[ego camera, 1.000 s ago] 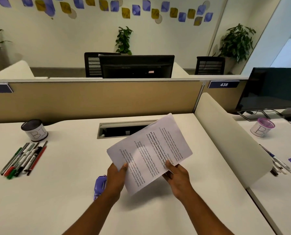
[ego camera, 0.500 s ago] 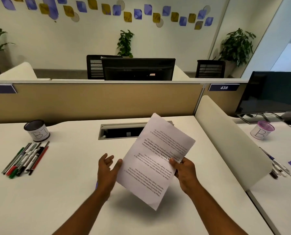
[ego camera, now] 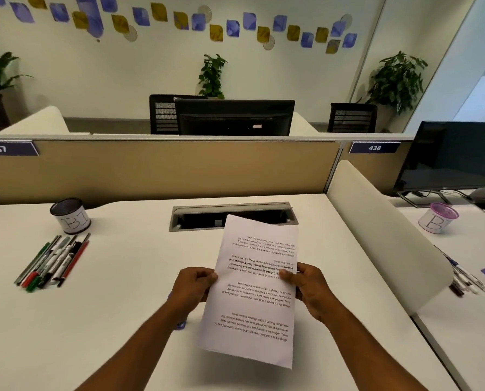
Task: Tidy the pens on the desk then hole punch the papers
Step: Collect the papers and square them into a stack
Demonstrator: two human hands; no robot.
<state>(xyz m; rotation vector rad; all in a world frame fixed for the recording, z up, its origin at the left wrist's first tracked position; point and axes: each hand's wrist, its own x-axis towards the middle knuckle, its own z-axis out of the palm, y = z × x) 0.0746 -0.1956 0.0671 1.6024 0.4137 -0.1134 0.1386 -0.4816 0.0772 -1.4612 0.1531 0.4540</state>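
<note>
Papers (ego camera: pixel 254 289) pinched at both side edges by left (ego camera: pixel 194 283) and right hands (ego camera: pixel 310 286)

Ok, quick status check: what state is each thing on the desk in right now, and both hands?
papers: held upright above the desk, print upside down
left hand: pinches the papers' left edge
right hand: grips the right edge
pens: lying loose on the desk, not in the cup
pen cup: upright
hole punch: mostly hidden under the left forearm
</note>
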